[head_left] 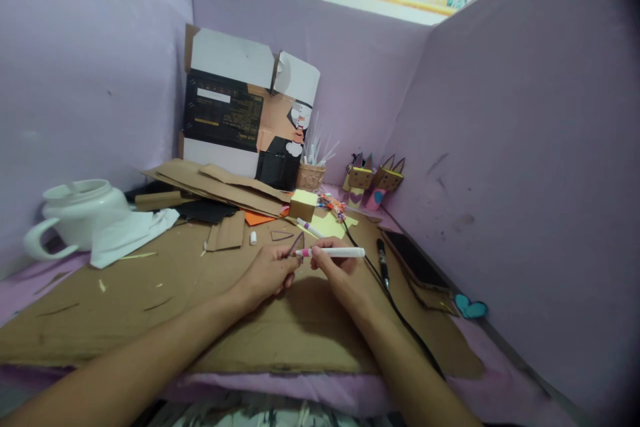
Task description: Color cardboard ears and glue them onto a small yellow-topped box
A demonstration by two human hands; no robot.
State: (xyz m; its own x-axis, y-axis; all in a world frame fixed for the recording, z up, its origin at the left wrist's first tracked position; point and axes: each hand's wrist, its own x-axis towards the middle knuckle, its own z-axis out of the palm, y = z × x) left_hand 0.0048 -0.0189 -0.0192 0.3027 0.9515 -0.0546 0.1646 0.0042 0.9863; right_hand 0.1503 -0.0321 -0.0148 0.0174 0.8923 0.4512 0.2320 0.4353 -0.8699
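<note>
My left hand (270, 270) pinches a small cardboard triangle (299, 243) with dark outlined edges, held upright above the cardboard sheet. In my right hand (337, 267) is a white marker (345, 252) with a pink band, its tip pointing left at the triangle's lower part. Whether the tip touches it I cannot tell. A second outlined triangle (281, 235) lies flat just beyond my left hand, and a white cap (253, 238) stands near it. Behind my hands lie another white marker with a purple band (309, 227) and a small box with a yellow top (303, 204).
A white teapot-like pot (83, 203) with a tissue (133, 233) stands left. Cardboard pieces (225, 190) and an unfolded box (225, 107) are behind. To the right are a black pen (383, 260), a cable (400, 317), a phone (417, 259) and two eared cardboard figures (389, 179).
</note>
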